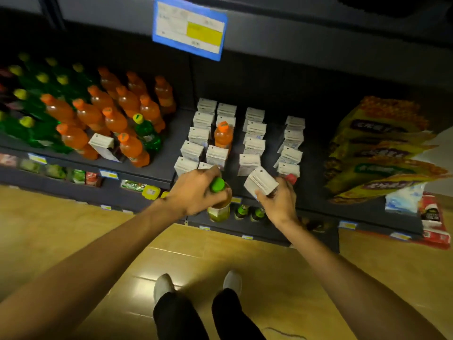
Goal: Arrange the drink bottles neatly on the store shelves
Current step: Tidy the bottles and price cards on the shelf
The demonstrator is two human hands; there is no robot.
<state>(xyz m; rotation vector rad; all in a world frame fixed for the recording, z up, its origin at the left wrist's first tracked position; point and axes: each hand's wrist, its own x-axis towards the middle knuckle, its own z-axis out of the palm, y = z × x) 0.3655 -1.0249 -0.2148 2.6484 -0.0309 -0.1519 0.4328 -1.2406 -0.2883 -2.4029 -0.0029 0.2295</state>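
Partly sorted: a green-capped bottle (pixel 219 202) was gripped by the left hand (pixel 196 192), a carton (pixel 261 180) by the right hand (pixel 278 202); a stray orange bottle (pixel 223 134) remained among cartons.

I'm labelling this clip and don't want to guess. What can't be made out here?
- Head view: price tag print, blurred.
- Green-capped bottle: label mostly hidden by the left hand.
- Carton: lower part covered by the right hand.
- Lower-shelf bottles: small, dim.
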